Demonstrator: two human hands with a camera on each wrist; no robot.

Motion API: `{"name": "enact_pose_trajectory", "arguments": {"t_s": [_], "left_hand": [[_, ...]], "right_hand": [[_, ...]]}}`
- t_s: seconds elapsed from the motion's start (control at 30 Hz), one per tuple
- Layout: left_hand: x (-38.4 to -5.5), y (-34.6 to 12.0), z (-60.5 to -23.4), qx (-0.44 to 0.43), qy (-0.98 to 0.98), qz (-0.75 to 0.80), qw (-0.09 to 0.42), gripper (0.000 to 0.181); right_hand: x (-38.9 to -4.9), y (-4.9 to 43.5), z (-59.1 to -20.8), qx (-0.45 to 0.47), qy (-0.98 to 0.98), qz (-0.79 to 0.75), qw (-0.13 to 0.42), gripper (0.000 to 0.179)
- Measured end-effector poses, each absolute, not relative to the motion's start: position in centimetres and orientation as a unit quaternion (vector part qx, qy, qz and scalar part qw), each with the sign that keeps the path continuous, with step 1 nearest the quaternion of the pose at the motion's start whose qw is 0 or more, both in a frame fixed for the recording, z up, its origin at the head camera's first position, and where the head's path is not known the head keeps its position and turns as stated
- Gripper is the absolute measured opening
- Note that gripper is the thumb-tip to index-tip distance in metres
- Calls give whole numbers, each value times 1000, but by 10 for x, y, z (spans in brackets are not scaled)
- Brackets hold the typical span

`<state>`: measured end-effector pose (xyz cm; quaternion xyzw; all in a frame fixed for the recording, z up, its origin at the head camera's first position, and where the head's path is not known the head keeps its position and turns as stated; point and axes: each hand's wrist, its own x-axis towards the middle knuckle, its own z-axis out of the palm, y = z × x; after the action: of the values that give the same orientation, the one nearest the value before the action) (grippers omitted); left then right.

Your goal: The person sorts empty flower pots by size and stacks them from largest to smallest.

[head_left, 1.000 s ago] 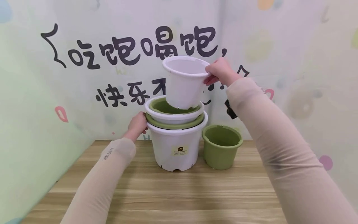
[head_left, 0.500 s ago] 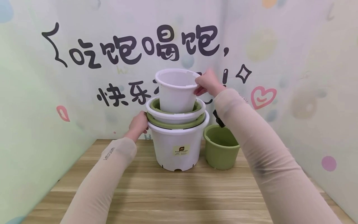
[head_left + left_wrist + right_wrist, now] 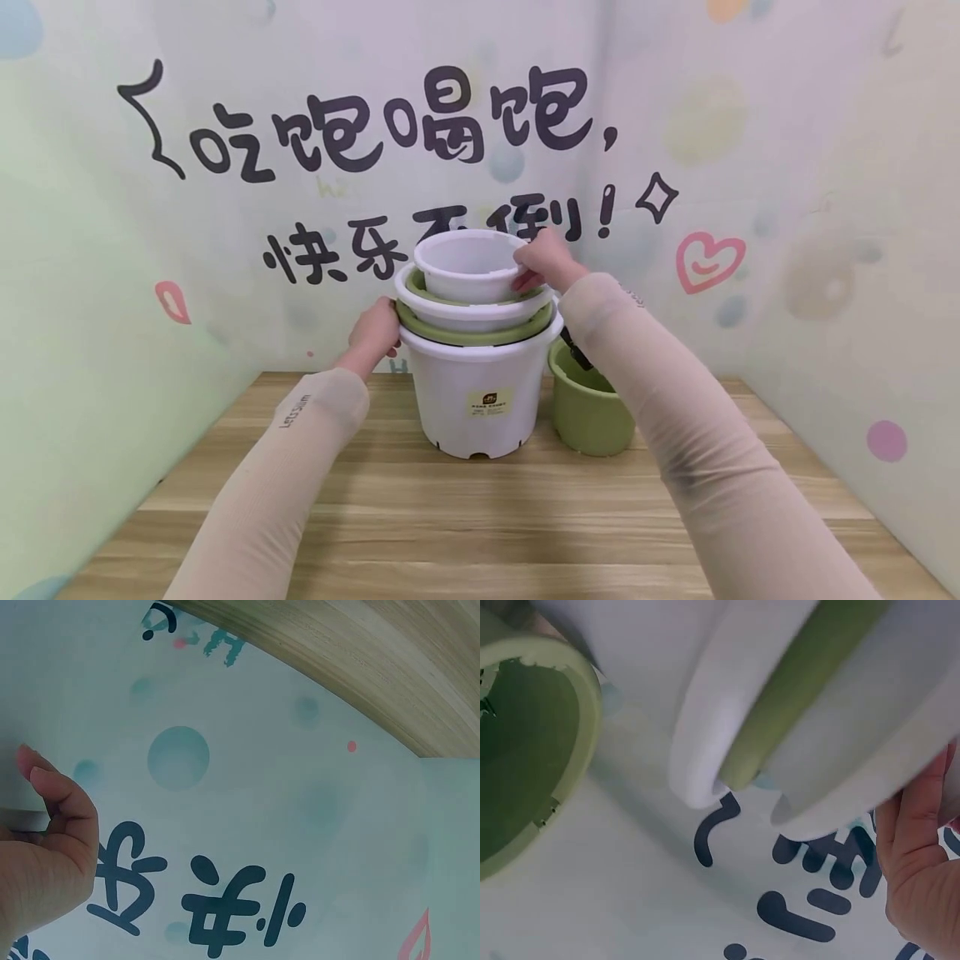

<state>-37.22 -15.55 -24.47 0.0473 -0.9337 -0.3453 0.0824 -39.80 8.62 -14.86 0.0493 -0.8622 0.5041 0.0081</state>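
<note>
A stack of flower pots stands on the wooden table, alternating white and green. Lowest is a large white flower pot (image 3: 442, 408) with a label, then a green flower pot's rim (image 3: 480, 337). Above sit a white flower pot (image 3: 480, 313) and another green rim (image 3: 417, 286). My right hand (image 3: 549, 258) pinches the right rim of a small white flower pot (image 3: 468, 287), sunk partly into the top of the stack. At the stack's left side, my left hand (image 3: 375, 329) grips the rims of the large white pot and the green one in it.
Right of the stack stands a separate green flower pot (image 3: 588, 421), partly behind my right sleeve; the right wrist view shows its open mouth. The wooden table (image 3: 480, 517) meets a wall (image 3: 315, 50) with large black lettering behind the pots.
My right hand has moved down and left, lowering the small white flower pot from above the stack into its top. My left hand has stayed at the stack's left rim.
</note>
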Motion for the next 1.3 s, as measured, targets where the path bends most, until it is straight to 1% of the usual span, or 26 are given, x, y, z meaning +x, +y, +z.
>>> {"name": "enact_pose_trajectory", "arguments": {"t_s": [0.27, 0.4, 0.6, 0.67, 0.77, 1.07, 1.3], "left_hand": [[-372, -154, -245, 45, -935, -341, 86, 40], [-373, -154, -246, 45, -936, -340, 84, 40], [-373, -154, -245, 44, -935, -343, 79, 40], [-372, -154, -245, 44, -935, -342, 80, 40], [-372, -153, -245, 42, -936, -340, 80, 40], [-372, -153, -244, 46, -934, -347, 75, 39], [-372, -154, -243, 41, -934, -347, 78, 39]], "right_hand": [[-410, 85, -162, 28, -875, 482, 12, 30], [-416, 82, -167, 14, -891, 452, 32, 28], [-414, 79, -171, 11, -930, 359, 71, 16], [-412, 78, -171, 14, -942, 322, 88, 16], [-411, 80, -172, 20, -954, 281, 98, 15], [-421, 82, -173, 71, -986, 130, 81, 20], [-425, 81, -172, 113, -989, 66, 67, 20]]}}
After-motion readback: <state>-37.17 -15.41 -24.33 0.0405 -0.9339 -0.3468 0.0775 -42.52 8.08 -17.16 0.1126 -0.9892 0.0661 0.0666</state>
